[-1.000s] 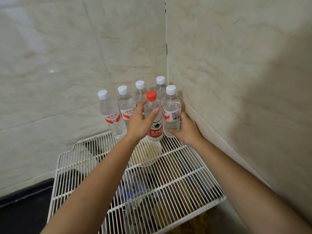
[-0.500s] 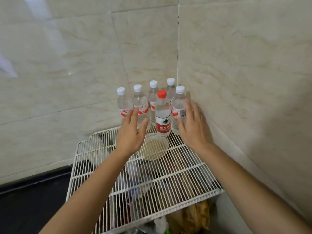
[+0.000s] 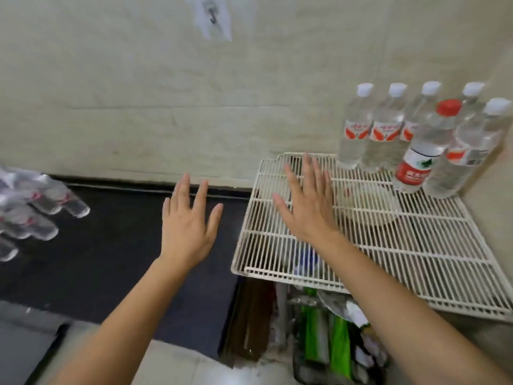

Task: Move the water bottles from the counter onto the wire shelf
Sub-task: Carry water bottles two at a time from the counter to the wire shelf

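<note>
Six upright water bottles (image 3: 388, 140), one red-capped (image 3: 419, 151), are noted at the far right corner of the wire shelf (image 3: 416, 245), further bottles (image 3: 41, 212) are seen lying on the dark counter (image 3: 111, 245) at left, and the left hand (image 3: 188, 226) and right hand (image 3: 308, 207) are held empty, fingers spread.

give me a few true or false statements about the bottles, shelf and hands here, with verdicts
1. Six clear plastic water bottles stand on the white wire shelf. True.
2. Every bottle on the shelf has a white cap. False: one has a red cap.
3. The left hand holds a bottle. False: it is open and empty.
4. The right hand is open over the shelf. True.
5. More bottles lie on the dark counter. True.
</note>
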